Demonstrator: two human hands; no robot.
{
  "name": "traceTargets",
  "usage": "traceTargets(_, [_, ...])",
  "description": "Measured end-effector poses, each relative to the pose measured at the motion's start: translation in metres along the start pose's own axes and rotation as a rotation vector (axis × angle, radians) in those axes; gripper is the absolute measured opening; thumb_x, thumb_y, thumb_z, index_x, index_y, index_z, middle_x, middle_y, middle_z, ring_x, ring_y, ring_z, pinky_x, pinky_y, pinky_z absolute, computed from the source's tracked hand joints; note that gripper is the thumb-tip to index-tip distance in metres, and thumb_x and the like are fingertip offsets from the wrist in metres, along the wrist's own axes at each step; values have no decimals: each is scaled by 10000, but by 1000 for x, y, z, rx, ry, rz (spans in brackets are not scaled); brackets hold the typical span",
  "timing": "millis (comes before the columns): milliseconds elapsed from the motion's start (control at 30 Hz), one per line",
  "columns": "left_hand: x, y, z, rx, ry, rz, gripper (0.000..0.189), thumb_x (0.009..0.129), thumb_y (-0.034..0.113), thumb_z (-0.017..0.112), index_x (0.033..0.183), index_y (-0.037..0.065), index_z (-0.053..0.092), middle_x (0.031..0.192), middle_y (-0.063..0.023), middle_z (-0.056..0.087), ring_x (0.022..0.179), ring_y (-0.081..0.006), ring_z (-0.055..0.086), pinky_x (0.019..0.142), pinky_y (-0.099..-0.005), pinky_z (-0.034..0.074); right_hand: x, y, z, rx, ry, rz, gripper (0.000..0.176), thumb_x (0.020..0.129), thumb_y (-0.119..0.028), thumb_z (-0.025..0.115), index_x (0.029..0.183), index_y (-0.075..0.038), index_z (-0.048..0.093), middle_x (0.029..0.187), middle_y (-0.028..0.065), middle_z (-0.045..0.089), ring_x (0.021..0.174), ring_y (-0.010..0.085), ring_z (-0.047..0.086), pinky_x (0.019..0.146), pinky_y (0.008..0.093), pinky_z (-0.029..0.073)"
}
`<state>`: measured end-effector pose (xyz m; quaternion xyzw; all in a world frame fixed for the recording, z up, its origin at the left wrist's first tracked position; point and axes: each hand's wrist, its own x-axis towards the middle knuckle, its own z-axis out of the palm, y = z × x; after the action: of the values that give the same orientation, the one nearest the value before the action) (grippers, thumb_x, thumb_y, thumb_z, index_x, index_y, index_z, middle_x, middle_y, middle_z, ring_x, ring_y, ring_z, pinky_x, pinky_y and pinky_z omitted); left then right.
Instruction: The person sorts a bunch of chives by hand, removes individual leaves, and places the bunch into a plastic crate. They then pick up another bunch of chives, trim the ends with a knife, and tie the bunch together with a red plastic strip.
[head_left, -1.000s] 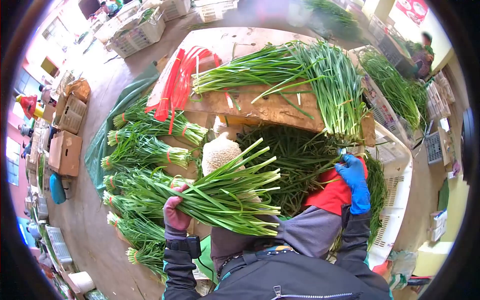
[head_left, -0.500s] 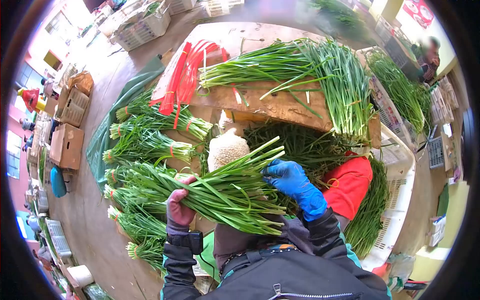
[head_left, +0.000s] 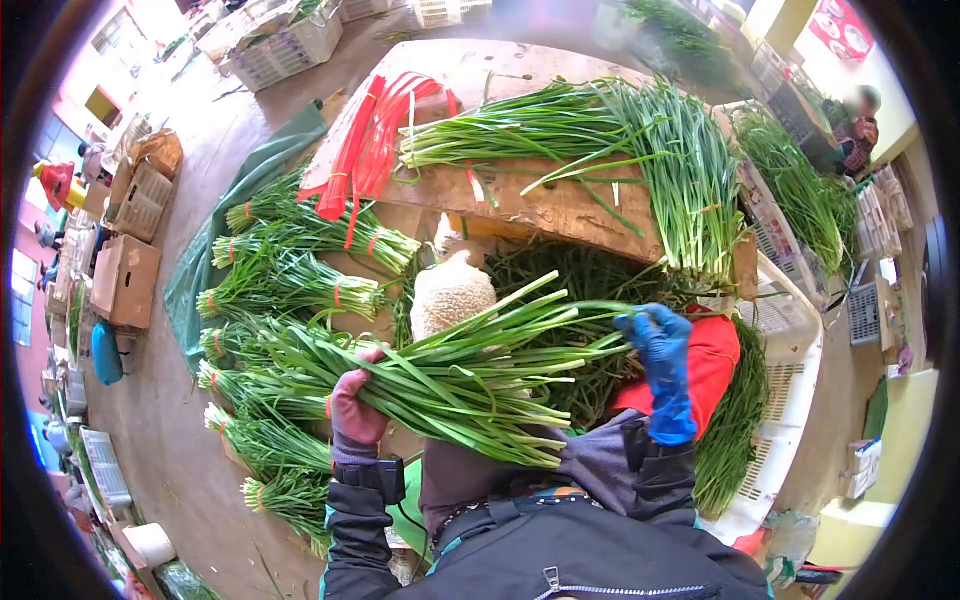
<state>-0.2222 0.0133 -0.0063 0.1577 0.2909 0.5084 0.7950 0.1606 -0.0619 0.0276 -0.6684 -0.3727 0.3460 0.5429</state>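
Observation:
A loose bunch of garlic chives (head_left: 460, 375) lies across my lap, pale cut ends to the right. My left hand (head_left: 360, 408), in a maroon glove, is closed around its leafy part. My right hand (head_left: 662, 370), in a blue glove, is off the bunch's right end with its fingers pinched on a few chive stems that stretch out from the bunch. Several tied bundles of chives (head_left: 345, 294) with red bands lie on the floor at left. More untied chives (head_left: 690, 190) rest on the low wooden bench (head_left: 530, 205) before me.
Red tie strips (head_left: 352, 150) hang over the bench's left end. A beige fleecy thing (head_left: 452, 297) stands below the bench. A white crate (head_left: 785, 400) with chives is at my right, and a green tarp (head_left: 215, 235) lies at left. Another person (head_left: 857, 130) sits at far right.
My right hand has moved right, away from the bunch's end, drawing a few chive stems out with it. My left hand keeps its grip on the bunch.

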Motion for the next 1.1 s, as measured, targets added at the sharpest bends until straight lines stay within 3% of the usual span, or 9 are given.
traceTargets(167, [-4,-1,-25,75,139,124,320,780,91,473,1069,-12,567,1077,-117,578,1034,-240,529,942,-388,406,-3,19,-102,69,191,-35,109,878,-97,553,859,-12,619,767,53,645,530,31,429,479,177,339])
traceTargets(300, [-7,5,-43,35,206,139,295,795,104,479,1050,-10,572,1033,-107,604,979,-225,559,928,-371,418,-8,12,-122,171,337,-112,111,884,-101,547,861,-19,619,766,44,643,511,24,353,455,174,286])
traceTargets(467, [-9,13,-72,122,209,318,259,792,68,487,1012,-24,589,999,-120,621,958,-211,578,918,-356,432,3,1,-125,118,422,-153,100,885,-115,555,853,-43,617,774,38,641,524,31,387,463,171,304])
traceTargets(533, [-11,20,-76,-69,197,298,250,790,61,485,1006,-23,578,995,-120,617,944,-218,580,927,-361,434,14,-3,-130,120,418,-188,98,884,-124,563,853,-49,617,774,34,643,524,35,396,460,173,309])
traceTargets(733, [-13,24,-58,-13,141,312,241,779,71,478,984,-21,562,977,-113,599,922,-228,572,903,-420,452,54,-63,-139,111,459,-312,124,877,-134,582,863,-23,636,729,20,632,508,27,395,452,180,303])
traceTargets(933, [-10,18,-53,2,163,289,264,779,103,492,1007,-13,557,993,-104,598,925,-215,567,893,-379,449,142,-114,-139,-362,389,-588,214,853,-118,603,1042,-18,617,648,-24,592,524,39,443,473,203,350])
traceTargets(1000, [-12,15,-34,-18,272,263,278,773,124,496,1013,-6,548,966,-91,592,937,-202,552,889,-357,436,169,-110,-143,-867,353,-555,374,823,-94,626,1179,-11,544,690,-6,604,549,58,485,513,221,406])
traceTargets(1067, [-10,16,-28,52,239,262,252,771,126,495,982,-2,544,948,-90,578,929,-208,543,888,-371,436,179,-99,-141,-758,234,-794,485,798,-74,645,1248,-2,480,744,22,610,568,74,506,544,229,441])
traceTargets(1100, [-10,16,-26,87,227,269,244,768,123,493,974,0,539,941,-93,574,918,-216,543,895,-385,434,153,-112,-122,-651,199,-449,417,801,-64,642,1199,-14,530,800,36,614,594,86,523,571,225,458])
